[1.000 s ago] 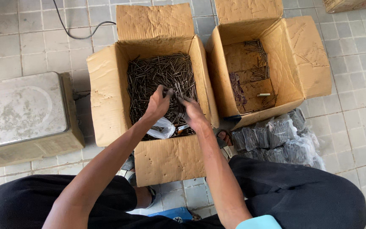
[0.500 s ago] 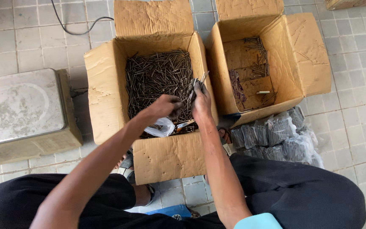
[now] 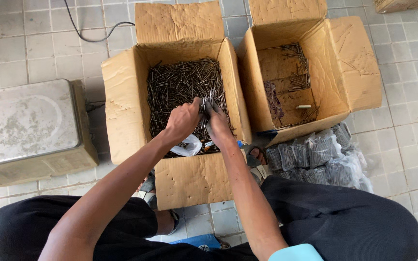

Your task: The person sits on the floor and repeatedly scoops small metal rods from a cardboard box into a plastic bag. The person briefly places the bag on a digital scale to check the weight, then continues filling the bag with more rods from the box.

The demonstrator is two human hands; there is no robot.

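Both my hands are inside an open cardboard box (image 3: 122, 96) full of loose dark nails (image 3: 175, 84). My left hand (image 3: 182, 121) and my right hand (image 3: 217, 123) meet above the heap, each closed on the same bundle of nails (image 3: 207, 102) held between them. A crumpled white plastic bag (image 3: 188, 146) lies in the box just under my left wrist.
A second open cardboard box (image 3: 349, 63) to the right holds a few nails and a brown layer. Clear bags of packed nails (image 3: 315, 157) lie below it. A worn metal scale (image 3: 25, 128) stands at the left. A black cable (image 3: 90, 31) runs over the tiled floor.
My hands came together over the heap and lifted a bundle of nails; the right hand shifted up and right, and the left closed in beside it.
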